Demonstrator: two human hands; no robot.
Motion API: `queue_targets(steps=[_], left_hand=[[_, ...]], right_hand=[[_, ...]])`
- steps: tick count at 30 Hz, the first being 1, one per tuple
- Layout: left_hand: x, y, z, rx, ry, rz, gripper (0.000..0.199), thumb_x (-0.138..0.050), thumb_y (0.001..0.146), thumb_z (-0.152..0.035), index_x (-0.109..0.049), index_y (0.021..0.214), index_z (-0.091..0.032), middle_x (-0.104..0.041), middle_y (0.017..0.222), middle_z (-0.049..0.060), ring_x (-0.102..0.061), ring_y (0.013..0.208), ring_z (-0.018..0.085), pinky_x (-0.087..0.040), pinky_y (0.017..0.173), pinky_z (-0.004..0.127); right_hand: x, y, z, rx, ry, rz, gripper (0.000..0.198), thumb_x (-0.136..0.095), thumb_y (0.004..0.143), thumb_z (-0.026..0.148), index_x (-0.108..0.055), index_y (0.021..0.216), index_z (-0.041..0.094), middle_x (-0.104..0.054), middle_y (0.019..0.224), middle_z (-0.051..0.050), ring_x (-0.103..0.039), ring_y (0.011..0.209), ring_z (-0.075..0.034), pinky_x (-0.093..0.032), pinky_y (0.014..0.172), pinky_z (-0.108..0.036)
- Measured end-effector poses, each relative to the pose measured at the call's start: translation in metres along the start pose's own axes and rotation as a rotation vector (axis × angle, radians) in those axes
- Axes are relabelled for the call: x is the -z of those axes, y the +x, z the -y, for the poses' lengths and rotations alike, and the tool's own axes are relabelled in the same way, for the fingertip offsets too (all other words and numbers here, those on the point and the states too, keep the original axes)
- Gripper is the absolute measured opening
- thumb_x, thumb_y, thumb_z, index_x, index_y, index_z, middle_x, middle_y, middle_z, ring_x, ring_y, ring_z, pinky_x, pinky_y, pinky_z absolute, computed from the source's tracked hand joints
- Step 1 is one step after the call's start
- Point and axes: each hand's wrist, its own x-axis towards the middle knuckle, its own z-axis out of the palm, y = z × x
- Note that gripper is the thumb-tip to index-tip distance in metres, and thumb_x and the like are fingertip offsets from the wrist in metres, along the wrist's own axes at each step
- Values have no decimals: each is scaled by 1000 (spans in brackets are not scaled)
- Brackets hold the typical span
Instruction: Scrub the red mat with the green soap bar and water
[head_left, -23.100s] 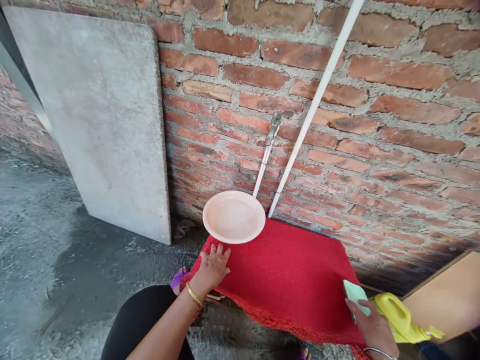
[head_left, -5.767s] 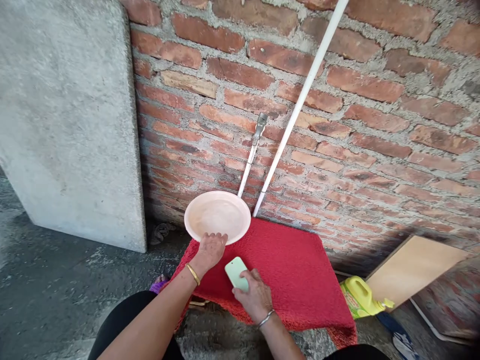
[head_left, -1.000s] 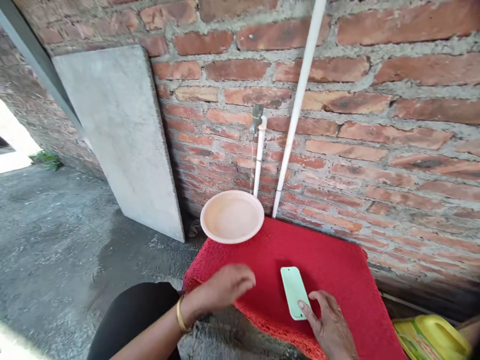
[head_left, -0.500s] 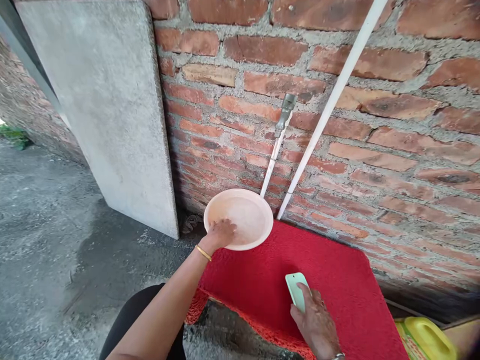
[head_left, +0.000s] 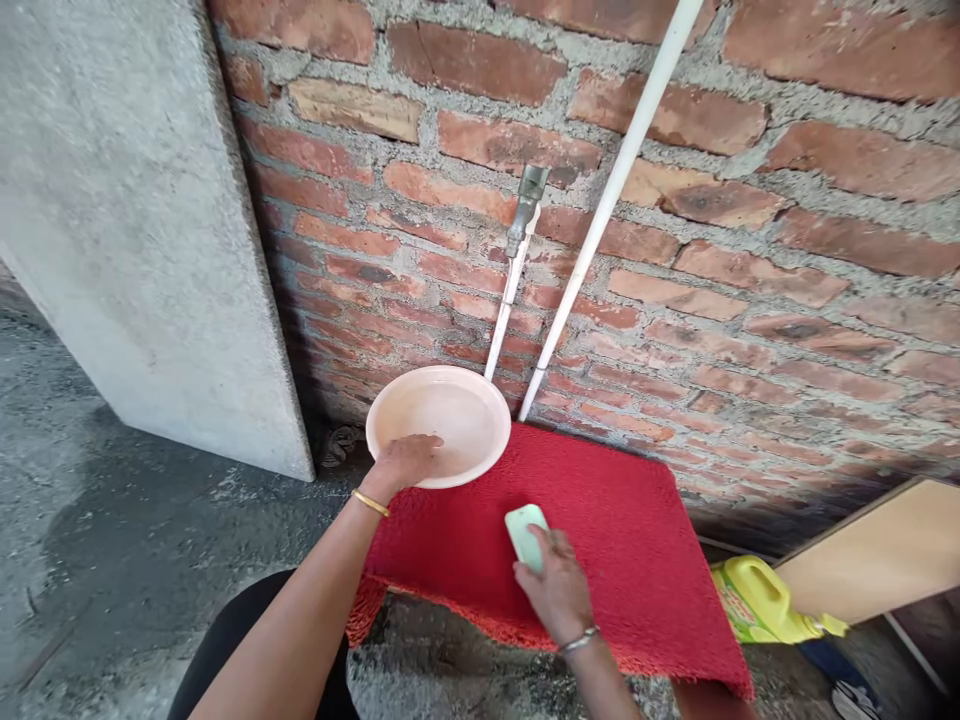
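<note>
My left hand (head_left: 407,462) reaches over the near rim of a pale pink plastic basin (head_left: 493,448), fingers stretched out and holding nothing. What looks like water lies in the basin, which rests at the far left end of a red shaggy mat (head_left: 622,520). In my right hand (head_left: 559,585) is a pale green scrub brush (head_left: 527,535), gripped by its sides. The brush lies flat against the middle of the mat, so its underside is hidden.
A brick wall (head_left: 720,325) rises behind the mat, with a white pipe (head_left: 600,220) and a shorter pipe carrying a tap (head_left: 527,210). On the left leans a grey slab (head_left: 180,250). A yellow jug (head_left: 757,595) lies at right beside a board (head_left: 877,550).
The view has shifted right, bringing more of the jug and board into sight. My right hand has moved the brush slightly across the mat; my left hand stays at the basin.
</note>
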Motion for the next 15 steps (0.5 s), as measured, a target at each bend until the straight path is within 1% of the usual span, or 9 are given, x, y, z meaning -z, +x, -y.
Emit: queue_targets(steps=[3,5,7,8,9,10,11,13,15], left_hand=[[1,0,-2,17,-12,-15,48,-46,95,-33,-60,140,-25,-62,145,9,-59,129,29,-47,106,43],[2,0,-3,28,-24,-25,48,-48,93,-30,-61,139,-26,-61,145,8,-59,130,29,-47,106,43],[4,-1,-5,39,-37,-37,47,-50,92,-30,-62,137,-27,-62,145,8,-59,131,28,-48,106,43],[4,-1,-6,45,-43,-43,46,-50,92,-29,-63,136,-27,-62,144,8,-59,130,28,-49,105,43],[5,-2,-6,50,-47,-50,46,-50,92,-28,-63,136,-26,-62,144,8,-59,130,29,-49,105,43],[5,-2,-7,53,-49,-59,46,-50,91,-27,-64,135,-26,-63,143,9,-60,129,29,-49,105,44],[5,-3,-7,55,-49,-67,45,-50,91,-26,-64,134,-25,-63,141,10,-61,127,29,-49,104,45],[6,-4,-7,56,-45,-85,44,-49,91,-24,-65,132,-24,-65,137,12,-62,124,30,-50,103,47],[5,-4,-6,53,-40,-102,44,-48,91,-24,-65,132,-24,-65,134,12,-62,122,31,-50,102,48]], right_hand=[[24,-17,-103,-267,113,-138,54,-60,80,43,-62,130,25,-64,120,-11,-68,102,-28,-53,94,-42],[44,-33,-169,-401,128,-247,61,-62,75,54,-63,128,25,-66,111,-11,-67,103,-32,-52,97,-48],[61,-47,-216,-556,32,-295,66,-58,75,59,-62,128,21,-66,102,-13,-66,106,-36,-51,98,-51],[66,-52,-228,-611,-33,-309,68,-54,77,61,-61,130,19,-65,101,-15,-66,108,-38,-51,97,-52],[69,-54,-232,-639,-91,-315,70,-51,79,61,-60,132,16,-65,101,-17,-65,109,-39,-51,97,-53],[68,-54,-227,-634,-131,-319,71,-48,81,61,-58,134,15,-65,103,-18,-65,110,-39,-51,96,-53],[65,-53,-212,-599,-143,-309,71,-48,82,61,-56,136,16,-65,107,-19,-66,109,-38,-52,95,-52],[49,-46,-158,-474,-91,-245,65,-52,83,57,-55,137,21,-64,117,-16,-68,105,-34,-56,91,-47],[25,-40,-85,-309,21,-112,56,-54,87,52,-57,136,27,-63,125,-12,-70,100,-28,-58,84,-39]])
